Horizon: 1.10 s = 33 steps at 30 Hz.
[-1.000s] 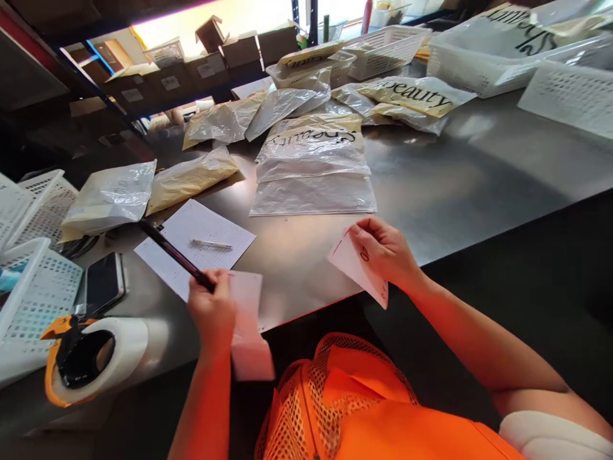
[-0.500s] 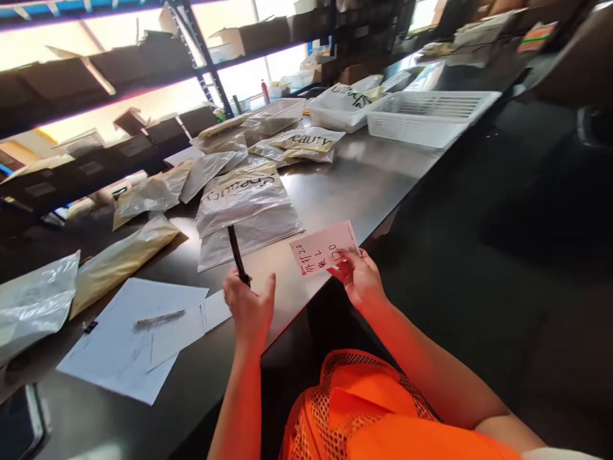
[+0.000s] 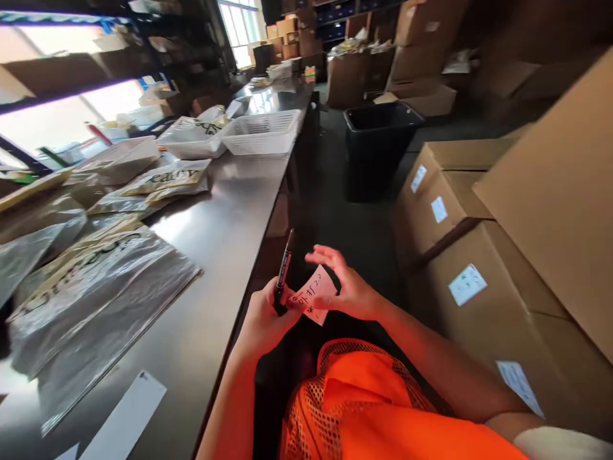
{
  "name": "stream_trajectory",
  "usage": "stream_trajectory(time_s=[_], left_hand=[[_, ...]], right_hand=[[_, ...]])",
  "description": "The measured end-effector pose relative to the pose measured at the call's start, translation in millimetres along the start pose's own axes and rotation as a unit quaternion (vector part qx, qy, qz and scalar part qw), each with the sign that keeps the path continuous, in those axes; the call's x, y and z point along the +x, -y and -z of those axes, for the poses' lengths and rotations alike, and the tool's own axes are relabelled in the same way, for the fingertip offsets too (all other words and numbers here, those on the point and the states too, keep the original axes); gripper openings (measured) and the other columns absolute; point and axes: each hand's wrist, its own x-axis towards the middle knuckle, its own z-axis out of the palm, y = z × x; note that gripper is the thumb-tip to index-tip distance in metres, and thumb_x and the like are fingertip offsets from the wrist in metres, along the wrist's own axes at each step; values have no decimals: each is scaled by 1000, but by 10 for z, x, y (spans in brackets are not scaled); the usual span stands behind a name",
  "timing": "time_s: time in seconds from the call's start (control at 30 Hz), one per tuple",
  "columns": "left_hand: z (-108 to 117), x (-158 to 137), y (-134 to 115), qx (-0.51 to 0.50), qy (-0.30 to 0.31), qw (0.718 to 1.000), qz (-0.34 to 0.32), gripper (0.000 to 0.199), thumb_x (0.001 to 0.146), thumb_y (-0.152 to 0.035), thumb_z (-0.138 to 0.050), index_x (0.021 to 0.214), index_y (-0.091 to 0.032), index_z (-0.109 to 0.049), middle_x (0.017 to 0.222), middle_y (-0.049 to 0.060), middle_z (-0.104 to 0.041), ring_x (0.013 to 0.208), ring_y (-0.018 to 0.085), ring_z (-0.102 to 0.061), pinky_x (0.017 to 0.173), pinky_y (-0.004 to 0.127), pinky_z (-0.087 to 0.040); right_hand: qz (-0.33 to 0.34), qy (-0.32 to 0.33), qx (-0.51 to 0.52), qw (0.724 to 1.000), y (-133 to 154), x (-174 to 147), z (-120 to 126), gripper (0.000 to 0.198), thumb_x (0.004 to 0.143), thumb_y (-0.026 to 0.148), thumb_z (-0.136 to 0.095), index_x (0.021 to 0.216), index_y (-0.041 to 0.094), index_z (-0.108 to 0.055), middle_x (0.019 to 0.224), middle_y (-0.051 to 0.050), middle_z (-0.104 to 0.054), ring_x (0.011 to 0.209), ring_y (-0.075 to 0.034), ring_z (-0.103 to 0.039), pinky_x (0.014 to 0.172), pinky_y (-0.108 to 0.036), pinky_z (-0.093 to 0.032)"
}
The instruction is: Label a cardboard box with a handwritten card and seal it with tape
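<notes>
My left hand (image 3: 268, 317) is closed around a black marker pen (image 3: 284, 265), which points upward. Its thumb and fingers also pinch the left end of a pink paper slip (image 3: 322, 289) bearing black handwriting. My right hand (image 3: 352, 287) is at the slip's right side, fingers stretched out and apart from the thumb. That thumb overlaps the slip's lower part; I cannot tell whether it presses on it. Both hands are in front of my orange vest (image 3: 368, 396), just off the table edge. Plastic-wrapped packages (image 3: 105, 287) lie on the metal table (image 3: 239, 211) to the left.
White baskets (image 3: 262, 133) stand farther along the table. A white paper strip (image 3: 125, 415) lies near its front. Cardboard boxes with labels (image 3: 460, 255) are stacked on the right. A black bin (image 3: 380, 150) stands on the floor ahead.
The view has turned right, toward the boxes. My hands have come together over the floor. The slip has passed into my left hand beside the marker, and my right fingers have spread.
</notes>
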Motion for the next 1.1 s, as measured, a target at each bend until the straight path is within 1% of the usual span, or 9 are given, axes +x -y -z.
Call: stream_trajectory(time_s=[0.07, 0.17, 0.27, 0.5, 0.8, 0.9, 0.97, 1.03, 1.1], left_hand=[[-96, 105, -48, -50, 61, 997, -11, 33, 76, -27, -73, 72, -20, -41, 73, -2, -63, 68, 12, -58, 66, 24, -47], [-194, 184, -58, -166, 82, 983, 12, 37, 75, -27, -76, 76, -21, -39, 82, 3, -70, 75, 16, -65, 72, 29, -52], [-170, 163, -21, -230, 65, 970, 36, 42, 77, -25, -75, 77, -22, -33, 80, 2, -71, 73, 16, -65, 68, 28, -51], [7, 35, 40, -228, -7, 972, 50, 39, 78, -17, -72, 76, -22, -33, 76, -1, -69, 69, 12, -61, 65, 24, -47], [28, -52, -26, -274, -18, 959, 71, 40, 77, -15, -72, 76, -21, -32, 72, -3, -67, 66, 10, -59, 62, 22, -47], [-23, -60, -68, -281, -37, 956, 69, 41, 75, -14, -72, 75, -21, -32, 72, -3, -68, 65, 10, -60, 63, 22, -49], [-61, -73, -92, -279, -63, 956, 69, 43, 75, -15, -73, 75, -21, -31, 72, -2, -68, 66, 11, -63, 66, 23, -50], [-88, -89, -120, -288, -70, 952, 74, 45, 74, -17, -75, 75, -21, -30, 71, -2, -68, 66, 12, -64, 66, 24, -50], [-95, -102, -149, -321, -49, 941, 94, 49, 72, -18, -79, 74, -21, -30, 68, -2, -66, 62, 13, -63, 62, 23, -50]], right_hand=[[-91, 67, 54, 992, 53, -111, 188, 58, 71, 53, -80, 112, 16, -63, 114, -13, -69, 103, -27, -67, 90, -42, -55], [-163, 22, 107, 981, 64, -196, 259, 49, 69, 55, -81, 92, 14, -70, 89, -8, -74, 78, -22, -70, 69, -32, -57], [-181, 27, 148, 972, 52, -181, 203, 47, 65, 51, -85, 90, 14, -72, 87, -7, -74, 74, -19, -69, 65, -27, -55], [-209, 92, 191, 955, 24, 16, 17, 44, 63, 45, -87, 91, 13, -73, 88, -7, -75, 76, -19, -70, 68, -27, -56], [-211, 140, 179, 951, 7, 42, -94, 50, 68, 52, -83, 98, 14, -69, 91, -8, -73, 77, -19, -68, 69, -30, -55], [-95, 2, 36, 995, -9, -5, -143, 76, 61, 53, -87, 123, 19, -58, 113, -11, -67, 100, -26, -65, 86, -42, -54], [42, -114, -89, 989, -6, -25, -151, 81, 64, 52, -87, 131, 23, -53, 123, -12, -60, 114, -28, -57, 98, -47, -47], [184, -100, -153, 966, 22, 1, -124, 53, 78, 46, -79, 123, 25, -60, 117, -10, -61, 111, -24, -57, 99, -42, -46], [311, 17, -150, 938, 68, 98, -77, 26, 91, 38, -67, 114, 26, -67, 106, -6, -64, 102, -18, -59, 93, -34, -48]])
